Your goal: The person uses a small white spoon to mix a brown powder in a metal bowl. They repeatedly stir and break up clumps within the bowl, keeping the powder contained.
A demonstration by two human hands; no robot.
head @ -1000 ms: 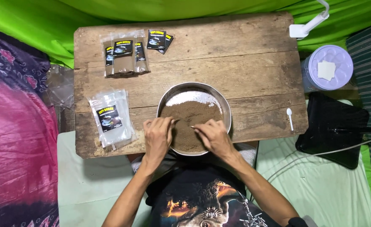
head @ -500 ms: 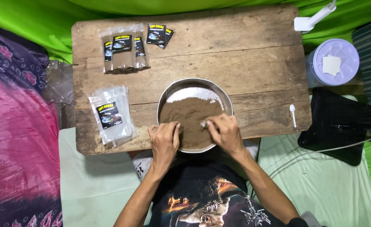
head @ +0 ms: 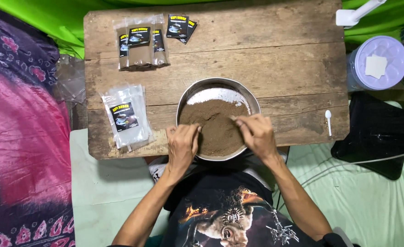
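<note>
Seated at a low wooden table [head: 279, 59], a person works brown powder [head: 213, 123] in a round metal bowl [head: 254, 98]. The left hand [head: 182, 145] curls at the near rim, fingers bent into the powder; the right hand [head: 256, 133] pinches together over the heap just beside it. Filled sachets [head: 140, 45] lie beyond the left grip, empty pouches [head: 126, 116] to its outer side. Handled well, this step likely calls for small pinches, kept low over the bowl to avoid spills.

One metal bowl [head: 183, 98], one white spoon [head: 328, 121]
</note>
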